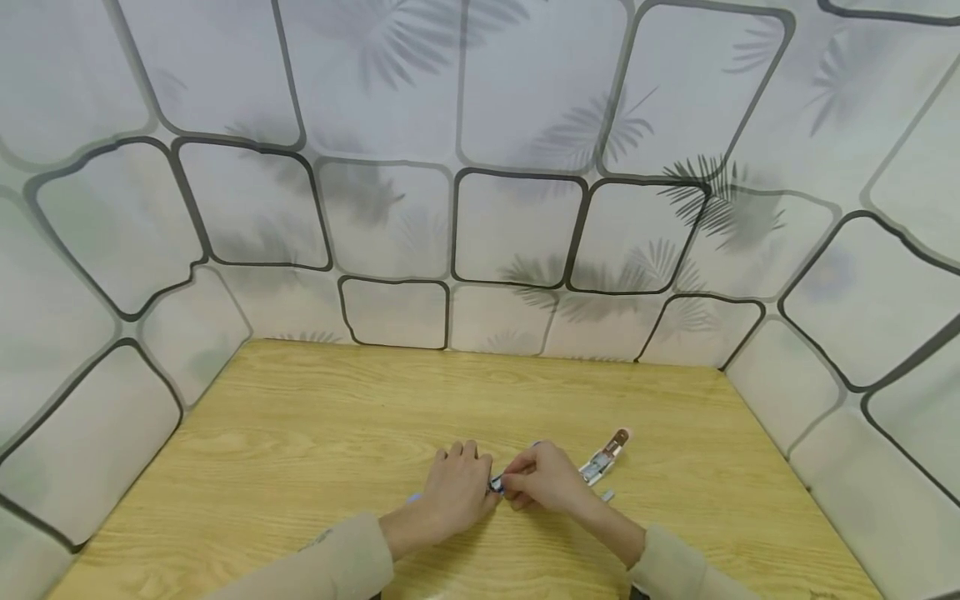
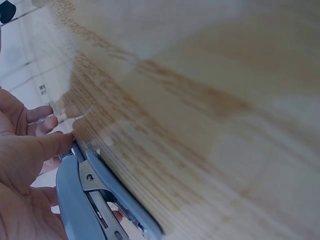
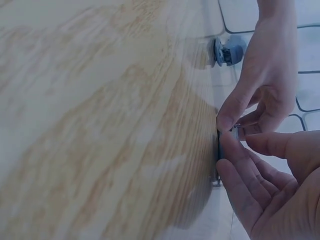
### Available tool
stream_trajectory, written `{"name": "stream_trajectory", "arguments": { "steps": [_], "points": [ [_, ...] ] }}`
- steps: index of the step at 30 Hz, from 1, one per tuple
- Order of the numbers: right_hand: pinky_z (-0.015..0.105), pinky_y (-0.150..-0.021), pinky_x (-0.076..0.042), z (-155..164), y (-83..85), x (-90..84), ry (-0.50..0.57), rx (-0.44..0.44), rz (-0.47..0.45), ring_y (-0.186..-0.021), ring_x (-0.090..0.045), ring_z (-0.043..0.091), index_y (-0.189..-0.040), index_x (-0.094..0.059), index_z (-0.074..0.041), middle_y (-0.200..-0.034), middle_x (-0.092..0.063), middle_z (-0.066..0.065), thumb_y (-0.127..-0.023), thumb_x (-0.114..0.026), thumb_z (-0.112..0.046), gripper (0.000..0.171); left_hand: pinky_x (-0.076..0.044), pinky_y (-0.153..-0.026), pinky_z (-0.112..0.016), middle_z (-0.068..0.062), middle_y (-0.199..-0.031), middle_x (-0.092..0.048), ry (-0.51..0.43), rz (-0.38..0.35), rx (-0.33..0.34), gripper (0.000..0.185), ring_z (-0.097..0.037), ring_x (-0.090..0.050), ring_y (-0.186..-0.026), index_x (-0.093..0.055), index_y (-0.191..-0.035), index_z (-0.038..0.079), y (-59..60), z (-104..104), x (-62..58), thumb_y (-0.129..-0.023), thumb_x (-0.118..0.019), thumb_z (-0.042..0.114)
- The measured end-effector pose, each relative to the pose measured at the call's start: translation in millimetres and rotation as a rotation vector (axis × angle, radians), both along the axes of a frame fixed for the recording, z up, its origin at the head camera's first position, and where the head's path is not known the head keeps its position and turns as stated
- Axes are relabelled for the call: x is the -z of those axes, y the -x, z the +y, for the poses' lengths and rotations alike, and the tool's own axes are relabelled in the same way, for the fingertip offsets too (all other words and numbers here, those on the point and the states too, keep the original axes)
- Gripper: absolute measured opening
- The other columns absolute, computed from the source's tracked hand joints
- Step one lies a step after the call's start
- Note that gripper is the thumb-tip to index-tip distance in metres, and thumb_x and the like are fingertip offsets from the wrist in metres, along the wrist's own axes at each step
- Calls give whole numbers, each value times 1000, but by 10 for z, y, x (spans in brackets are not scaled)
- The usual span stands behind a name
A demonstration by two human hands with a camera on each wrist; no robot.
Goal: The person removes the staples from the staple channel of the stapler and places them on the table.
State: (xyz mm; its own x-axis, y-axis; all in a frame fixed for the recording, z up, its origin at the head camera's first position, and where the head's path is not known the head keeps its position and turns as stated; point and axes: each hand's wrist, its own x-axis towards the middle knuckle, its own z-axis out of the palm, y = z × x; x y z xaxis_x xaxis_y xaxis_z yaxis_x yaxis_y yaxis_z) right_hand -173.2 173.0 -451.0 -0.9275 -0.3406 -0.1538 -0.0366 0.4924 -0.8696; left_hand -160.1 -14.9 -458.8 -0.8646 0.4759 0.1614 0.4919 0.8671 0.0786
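Note:
Close together over the tabletop, my left hand [image 1: 459, 492] and right hand [image 1: 549, 477] meet at a small blue-and-silver piece [image 1: 496, 483]. Thumb and fingers of the left hand grip one end of it. The right fingertips pinch its other end, and fingers cover most of it, so I cannot tell its exact kind. Beneath the left palm and wrist lies a blue stapler [image 2: 75, 200] with a metal inner rail; only a bit of it shows in the head view. To the right of my right hand lies a brown-and-white stapler [image 1: 603, 458], jaws spread wide.
A small grey strip [image 1: 608, 495] lies beside the right wrist. The wood-grain table [image 1: 337, 400] is enclosed at the back and both sides by patterned white fabric walls [image 1: 397, 312].

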Motion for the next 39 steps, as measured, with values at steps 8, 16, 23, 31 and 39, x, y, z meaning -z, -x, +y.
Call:
{"name": "stream_trajectory", "arguments": {
  "steps": [8,16,23,31,39],
  "points": [
    [32,-59,-64,10,25,-6,8,0,-15,-65,-78,20,-95,-78,3,-80,-80,12,-95,-77,-10,12,-40,-65,-26,-1,-89,-62,-1,-6,13,31,-12,-51,-75,-67,-89,15,1,-16,1,-90,-82,43],
    [31,-61,-64,37,18,-27,46,-11,-19,-67,-79,23,-96,-76,7,-82,-80,16,-95,-75,-5,12,-40,-64,-27,-1,-89,-62,12,-1,4,32,-13,-51,-75,-66,-88,16,-5,-9,-4,-90,-82,44],
    [31,-63,-64,154,2,-79,57,21,-4,-70,-79,24,-97,-75,8,-86,-80,19,-94,-76,-6,14,-38,-63,-27,1,-86,-58,13,8,-11,35,-12,-47,-73,-63,-85,18,-25,-2,-16,-88,-83,46],
    [32,-63,-64,328,-77,-117,77,41,-30,-69,-79,22,-97,-73,11,-84,-79,22,-93,-75,-5,16,-41,-66,-28,-1,-89,-61,-3,-20,-33,35,-13,-50,-76,-63,-84,18,-15,5,-11,-88,-83,46],
    [22,-58,-60,399,-154,-16,86,31,-93,-67,-78,15,-95,-75,8,-81,-80,14,-93,-78,-9,17,-43,-67,-28,-1,-90,-61,-6,-34,-31,35,-13,-52,-78,-63,-85,18,-15,24,-25,-88,-83,46]
  ]
}}
